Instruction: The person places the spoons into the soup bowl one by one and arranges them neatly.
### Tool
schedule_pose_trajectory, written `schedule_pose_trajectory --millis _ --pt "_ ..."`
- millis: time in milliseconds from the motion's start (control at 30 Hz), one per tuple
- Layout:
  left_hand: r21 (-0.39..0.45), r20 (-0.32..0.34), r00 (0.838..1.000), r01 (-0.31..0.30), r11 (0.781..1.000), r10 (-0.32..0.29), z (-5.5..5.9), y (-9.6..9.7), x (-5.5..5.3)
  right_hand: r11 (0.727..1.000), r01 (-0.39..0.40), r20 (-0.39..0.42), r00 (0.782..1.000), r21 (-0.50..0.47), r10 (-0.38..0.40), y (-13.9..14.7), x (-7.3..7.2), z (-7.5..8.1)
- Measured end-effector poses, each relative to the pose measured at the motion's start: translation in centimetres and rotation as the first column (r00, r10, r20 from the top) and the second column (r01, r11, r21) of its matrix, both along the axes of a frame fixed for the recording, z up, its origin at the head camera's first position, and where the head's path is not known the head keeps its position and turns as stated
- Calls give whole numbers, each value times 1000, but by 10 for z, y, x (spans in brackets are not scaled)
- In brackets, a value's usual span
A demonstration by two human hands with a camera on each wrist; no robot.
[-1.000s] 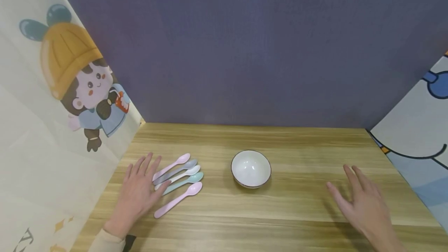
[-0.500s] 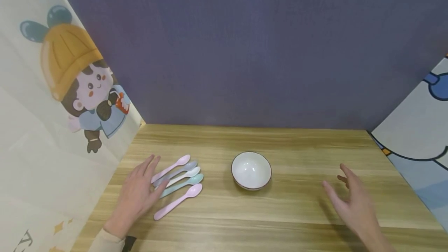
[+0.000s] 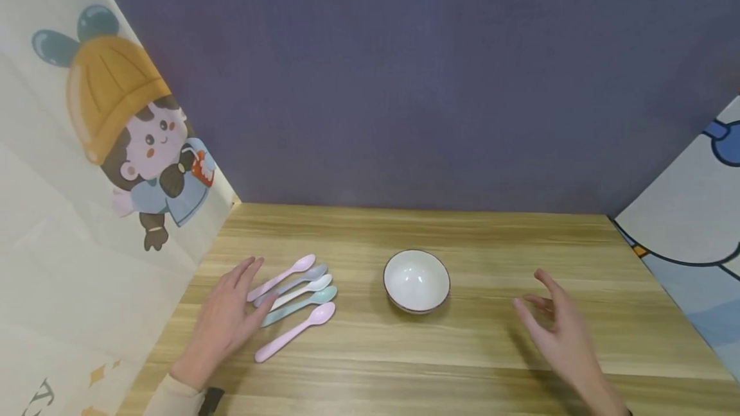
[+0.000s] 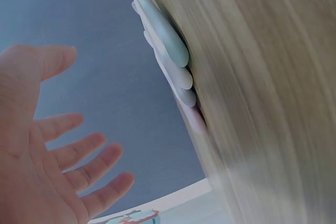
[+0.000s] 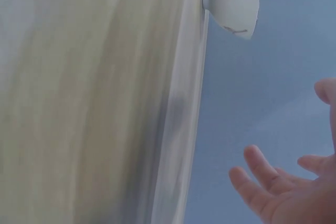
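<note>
Sitting upright in the head view, a dark-rimmed white bowl point(image 3: 416, 281) is occupying the middle of the table point(image 3: 480, 352). Left of the bowl, a far pink spoon point(image 3: 282, 277), a grey spoon point(image 3: 315, 272), a white spoon point(image 3: 303, 290), a mint spoon point(image 3: 300, 307) and a near pink spoon point(image 3: 295, 332) are lying side by side, heads toward it, perhaps so that each handle is facing the left hand point(image 3: 222, 316). That hand is hovering farther left of the bowl, holding nothing and partly hiding the grey and white handles. Right of the bowl, the right hand point(image 3: 561, 339) is hovering, thumb and loosely bent fingers parted, gripping nothing. Behind the bowl, a blue-grey backdrop point(image 3: 405, 82) is rising; printed panels point(image 3: 52, 223) are bounding both sides.

In the left wrist view, spread fingers are hanging apart from the spoons; the bowl is not showing.

In the right wrist view, the bowl is appearing cut off, well apart from the hand's relaxed fingers
</note>
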State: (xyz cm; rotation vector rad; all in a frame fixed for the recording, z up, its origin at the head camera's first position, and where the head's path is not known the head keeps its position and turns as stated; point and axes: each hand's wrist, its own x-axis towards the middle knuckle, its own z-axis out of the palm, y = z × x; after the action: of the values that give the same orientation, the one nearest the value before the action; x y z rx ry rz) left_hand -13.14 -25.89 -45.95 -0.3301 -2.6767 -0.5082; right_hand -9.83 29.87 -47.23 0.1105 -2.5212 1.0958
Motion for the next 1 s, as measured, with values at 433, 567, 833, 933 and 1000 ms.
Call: schedule_pose_trajectory --millis 433,567,833,933,1000 --pt "0 -10 1000 6 1000 -6 -3 -3 -3 996 -62 -7 998 -59 62 -17 -1 -4" --pt "-3 -10 1000 5 1000 -5 -4 -3 -3 994 -83 6 996 -66 84 -24 0 -3" --pt "-6 37 999 -19 1000 19 -4 -3 -3 994 -102 27 994 -49 103 -40 0 -3" --pt "-7 47 999 -23 1000 24 -3 -3 -4 993 -107 32 994 -43 109 -44 0 -3" --pt "-8 43 999 -20 1000 20 -4 -3 -5 993 -109 47 993 -39 111 -47 0 -3"
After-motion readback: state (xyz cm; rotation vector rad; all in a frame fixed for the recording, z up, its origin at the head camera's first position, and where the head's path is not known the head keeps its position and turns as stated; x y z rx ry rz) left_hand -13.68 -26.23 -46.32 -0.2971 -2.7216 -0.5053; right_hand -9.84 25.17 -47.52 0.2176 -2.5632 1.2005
